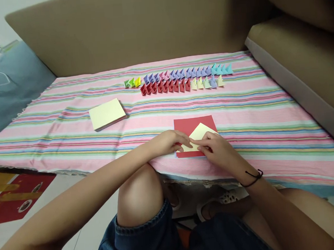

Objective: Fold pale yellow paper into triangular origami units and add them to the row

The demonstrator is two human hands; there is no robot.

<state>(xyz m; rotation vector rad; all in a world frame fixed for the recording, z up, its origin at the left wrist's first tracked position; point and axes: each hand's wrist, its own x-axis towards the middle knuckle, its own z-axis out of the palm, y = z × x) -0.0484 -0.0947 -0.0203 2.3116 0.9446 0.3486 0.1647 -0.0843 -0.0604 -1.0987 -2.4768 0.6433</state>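
Note:
A pale yellow sheet of paper [201,131], folded to a triangle with its peak pointing away from me, lies on a red sheet [183,126]. My left hand [171,142] rests over its left corner, fingers bent and tips holding the paper down. From the other side my right hand [215,146] meets it, with index finger and thumb on the paper and the other fingers curled in. The two index fingertips nearly touch near the paper's middle. Both hands cover parts of the folded edges.
A stack of pale yellow paper [107,113] lies left of the red sheet. Farther back stand rows of small folded paper pieces, including red ones [166,87] and purple ones [190,73]. The striped cloth [257,111] ends at a front edge above my knees. A brown backrest [137,32] rises behind.

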